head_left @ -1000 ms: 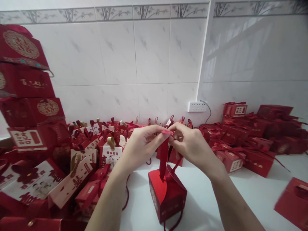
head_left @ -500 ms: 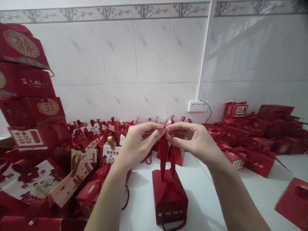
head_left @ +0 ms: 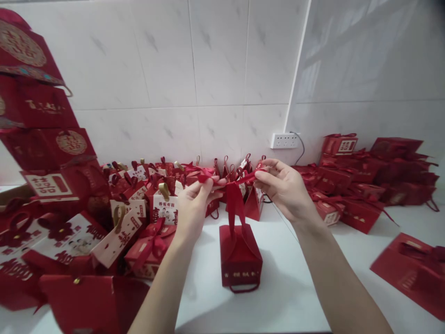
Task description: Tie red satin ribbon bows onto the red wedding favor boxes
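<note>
A small red gift box [head_left: 240, 255] with gold lettering and a cord handle at its front stands upright on the white table. From its top rises a red ribbon [head_left: 235, 202], drawn taut and crossing above the box. My left hand [head_left: 196, 202] pinches one ribbon end between thumb and fingers. On the other side my right hand [head_left: 281, 185] pinches the other end, farther from the box's middle. Both hands are above the box and do not touch its body.
Several stacked red boxes [head_left: 45, 148] tower at the left. Red and white gift boxes [head_left: 167, 206] crowd the left and back. More red boxes [head_left: 361, 185] are piled at the right, and one red box [head_left: 410, 273] lies nearer. A power strip [head_left: 285, 140] is on the tiled wall.
My hands have moved apart from their meeting point, drawing the ribbon ends to the left and right. The view has tilted downward.
</note>
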The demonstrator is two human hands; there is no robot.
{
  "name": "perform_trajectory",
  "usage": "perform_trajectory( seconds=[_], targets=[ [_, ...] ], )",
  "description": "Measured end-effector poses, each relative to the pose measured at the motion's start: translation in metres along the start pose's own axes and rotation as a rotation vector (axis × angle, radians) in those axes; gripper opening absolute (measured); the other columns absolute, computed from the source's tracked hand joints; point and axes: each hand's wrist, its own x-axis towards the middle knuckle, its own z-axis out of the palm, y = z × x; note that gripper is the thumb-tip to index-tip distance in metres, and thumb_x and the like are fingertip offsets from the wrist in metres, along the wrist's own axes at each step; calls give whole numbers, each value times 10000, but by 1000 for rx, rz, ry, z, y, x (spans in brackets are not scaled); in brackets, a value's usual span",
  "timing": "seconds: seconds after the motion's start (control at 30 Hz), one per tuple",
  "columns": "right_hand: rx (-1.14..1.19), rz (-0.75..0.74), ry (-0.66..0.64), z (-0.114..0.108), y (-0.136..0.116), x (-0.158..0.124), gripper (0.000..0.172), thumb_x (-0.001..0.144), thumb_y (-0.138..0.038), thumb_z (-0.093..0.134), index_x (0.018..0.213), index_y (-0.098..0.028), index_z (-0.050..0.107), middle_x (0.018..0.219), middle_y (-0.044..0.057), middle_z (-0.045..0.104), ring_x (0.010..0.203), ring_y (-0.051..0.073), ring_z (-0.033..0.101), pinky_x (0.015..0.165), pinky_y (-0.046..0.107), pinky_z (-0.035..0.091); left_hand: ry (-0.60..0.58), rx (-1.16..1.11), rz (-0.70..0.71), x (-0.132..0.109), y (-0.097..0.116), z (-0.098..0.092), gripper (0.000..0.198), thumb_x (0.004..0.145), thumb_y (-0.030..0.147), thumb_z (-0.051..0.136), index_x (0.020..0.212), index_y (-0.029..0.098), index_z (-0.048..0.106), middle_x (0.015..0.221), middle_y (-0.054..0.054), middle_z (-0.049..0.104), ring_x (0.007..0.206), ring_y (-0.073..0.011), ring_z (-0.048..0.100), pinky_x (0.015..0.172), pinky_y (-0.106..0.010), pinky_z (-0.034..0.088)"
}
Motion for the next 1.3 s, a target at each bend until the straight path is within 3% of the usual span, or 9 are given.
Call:
perform_trajectory(
  seconds=[0.2,0.43,0.6,0.8,0.9,0.97,1.03,1.13,1.3],
  targets=[
    [-75,88,301,-66,20,-24,401,473,-187,801,793,-191,559,632,-46,586,566,92,577,564,224,525,275,545,-148,-45,-27,-54,295,801,431,567,779,154,668,705,-24,697,697,-181,651,662,-268,492],
    [-217,112,435,-128,32,-67,371,461,-229,813,730,-203,559,631,-32,578,537,110,569,520,263,540,19,1496,-245,-72,-22,-68,310,898,275,364,932,155,648,699,-99,702,686,-253,669,645,-306,433],
    [-251,190,476,-145,34,-86,429,408,-212,833,746,-203,567,613,-25,587,547,121,571,513,253,533,-120,1805,-327,-80,-25,-72,306,870,116,326,908,80,627,805,-215,686,796,-327,677,628,-338,452],
    [-723,147,357,-155,37,-95,409,451,-313,790,794,-191,603,711,27,603,638,181,576,616,350,517,-161,1816,-401,-94,-19,-64,302,814,18,339,918,43,621,864,-232,665,770,-339,682,618,-370,487],
    [-945,61,194,-136,40,-91,329,567,-409,725,804,-192,650,906,86,618,859,241,584,776,400,487,-167,1759,-209,-96,-8,-46,319,885,149,328,1051,45,580,1043,-245,617,907,-343,642,728,-412,484],
    [-877,145,1,-114,46,-85,321,668,-469,658,822,-188,662,982,95,630,973,251,569,866,397,450,-222,1549,-105,-90,-5,-36,334,907,257,339,1059,83,581,1113,-218,598,1038,-333,579,851,-416,440],
    [-793,237,-134,-93,56,-78,344,713,-507,625,801,-176,666,939,76,661,963,240,580,893,378,432,-292,1233,-227,-80,-9,-32,366,891,408,381,960,130,608,1067,-172,629,1048,-313,564,895,-397,407],
    [-682,377,-261,-72,73,-71,458,740,-592,568,736,-145,666,768,65,675,795,218,617,796,364,470,-357,913,-507,-67,-24,-38,534,823,628,350,743,160,595,842,-122,666,838,-261,616,770,-349,451],
    [-469,509,-333,-69,90,-70,495,704,-633,584,726,-141,623,665,45,637,615,145,591,617,276,471,-449,683,-593,-65,-42,-49,505,753,655,430,586,179,459,574,-7,536,562,-134,538,564,-240,430]
  ],
)
